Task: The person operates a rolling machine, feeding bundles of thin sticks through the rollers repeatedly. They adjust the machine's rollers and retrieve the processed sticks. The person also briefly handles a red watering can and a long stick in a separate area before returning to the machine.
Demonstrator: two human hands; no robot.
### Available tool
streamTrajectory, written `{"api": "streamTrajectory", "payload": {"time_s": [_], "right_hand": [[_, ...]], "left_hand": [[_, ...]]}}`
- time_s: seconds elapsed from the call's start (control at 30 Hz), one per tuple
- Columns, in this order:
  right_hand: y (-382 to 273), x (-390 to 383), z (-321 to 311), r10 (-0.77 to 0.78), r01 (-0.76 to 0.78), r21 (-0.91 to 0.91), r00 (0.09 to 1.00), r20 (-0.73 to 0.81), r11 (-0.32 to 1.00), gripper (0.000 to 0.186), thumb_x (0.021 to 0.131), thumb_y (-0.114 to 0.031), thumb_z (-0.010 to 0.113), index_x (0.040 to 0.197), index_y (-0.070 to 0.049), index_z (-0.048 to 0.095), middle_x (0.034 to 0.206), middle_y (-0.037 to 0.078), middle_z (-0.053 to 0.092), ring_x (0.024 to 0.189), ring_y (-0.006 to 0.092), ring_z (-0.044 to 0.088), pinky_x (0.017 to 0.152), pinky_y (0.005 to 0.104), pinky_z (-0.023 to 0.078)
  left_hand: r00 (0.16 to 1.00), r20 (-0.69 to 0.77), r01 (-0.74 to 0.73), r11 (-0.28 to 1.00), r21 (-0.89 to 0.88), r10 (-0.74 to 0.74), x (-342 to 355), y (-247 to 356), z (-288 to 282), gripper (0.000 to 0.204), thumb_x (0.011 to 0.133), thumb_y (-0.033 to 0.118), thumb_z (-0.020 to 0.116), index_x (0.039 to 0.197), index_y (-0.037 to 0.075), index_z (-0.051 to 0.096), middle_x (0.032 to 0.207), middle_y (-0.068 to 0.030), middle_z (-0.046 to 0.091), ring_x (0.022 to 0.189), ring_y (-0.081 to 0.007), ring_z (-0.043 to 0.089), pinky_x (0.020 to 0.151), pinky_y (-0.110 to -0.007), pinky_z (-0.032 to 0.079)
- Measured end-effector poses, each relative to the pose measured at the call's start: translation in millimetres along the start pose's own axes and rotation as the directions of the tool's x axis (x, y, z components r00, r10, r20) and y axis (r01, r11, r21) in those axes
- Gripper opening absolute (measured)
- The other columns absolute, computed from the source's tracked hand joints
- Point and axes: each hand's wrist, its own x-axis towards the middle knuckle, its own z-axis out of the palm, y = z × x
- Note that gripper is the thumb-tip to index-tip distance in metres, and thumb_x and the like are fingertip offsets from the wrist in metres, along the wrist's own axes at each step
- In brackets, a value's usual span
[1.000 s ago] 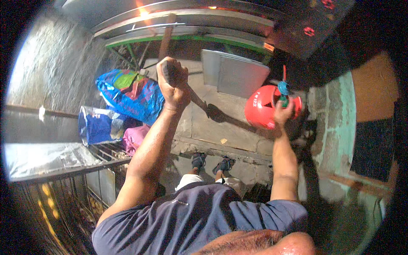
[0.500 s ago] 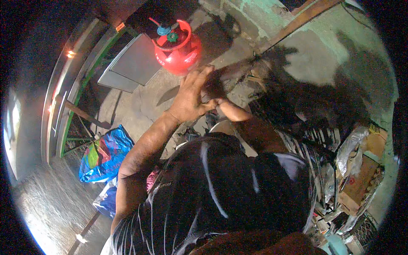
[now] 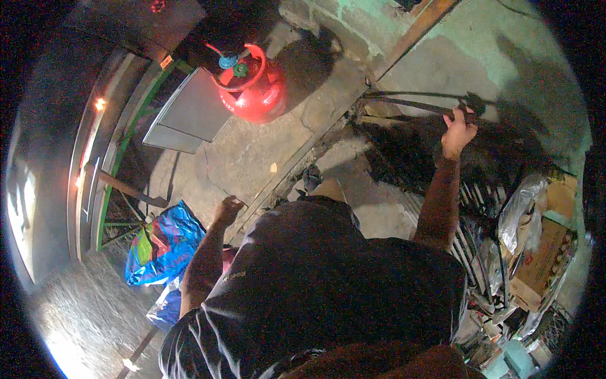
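My right hand (image 3: 459,136) is stretched out to the far right, closed around a long, thin dark bar (image 3: 416,104). The bar points left toward the edge of the floor slab, and I cannot make out its exact kind. Low on the left, my left hand (image 3: 228,208) hangs above the concrete floor (image 3: 252,148) with its fingers curled together. Whether something small is in those fingers is hidden. Ahead, a red gas cylinder (image 3: 259,101) with a blue regulator (image 3: 228,60) and a green valve knob (image 3: 240,69) stands upright on the floor.
A grey flat panel (image 3: 189,110) leans beside the cylinder. Blue printed bags (image 3: 165,243) lie left of my left arm. On the right are cardboard (image 3: 540,256), clear plastic (image 3: 522,208) and several metal strips. A wooden beam (image 3: 420,31) runs along the far wall.
My hands were together in front of me and have parted. The right swung far right and now grips the bar; the left dropped back and its spread fingers have curled.
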Motion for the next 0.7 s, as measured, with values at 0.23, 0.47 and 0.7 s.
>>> {"api": "streamTrajectory", "payload": {"time_s": [0.23,0.47,0.7], "right_hand": [[79.8,102.2,-51.2,-0.156,0.191,-0.121,0.955,0.251,0.974,0.034,0.087,-0.013,0.069,0.12,-0.01,0.063,0.115,0.005,0.066,0.102,0.0207,0.06,0.082,0.0398,0.052],[119.5,233.6,-137.6,0.518,-0.565,0.045,0.782,0.346,0.824,0.066,0.091,-0.023,0.069,0.151,-0.021,0.041,0.133,0.008,0.057,0.103,0.0274,0.056,0.096,0.0434,0.047],[181.8,189.4,-79.1,0.408,-0.067,-0.58,0.776,0.482,0.812,0.064,0.094,-0.035,0.067,0.152,-0.029,0.039,0.131,0.007,0.058,0.101,0.0283,0.055,0.093,0.0469,0.047]], "left_hand": [[0.936,-0.032,0.321,0.888,-0.329,-0.35,-27.1,-105.9,25.0,0.057,0.088,0.038,0.078,0.132,0.004,0.065,0.125,-0.0214,0.069,0.107,-0.0245,0.068,0.085,-0.038,0.055],[0.916,-0.111,0.229,0.73,-0.644,-0.385,-63.2,-56.8,31.1,0.065,0.091,0.039,0.074,0.136,-0.004,0.058,0.12,-0.0184,0.069,0.094,-0.0234,0.068,0.082,-0.036,0.054],[0.953,-0.26,0.042,0.916,-0.4,-0.158,-104.6,-126.4,100.4,0.042,0.091,0.024,0.065,0.132,0.014,0.066,0.134,-0.0082,0.068,0.128,-0.0305,0.061,0.104,-0.043,0.052]]}}
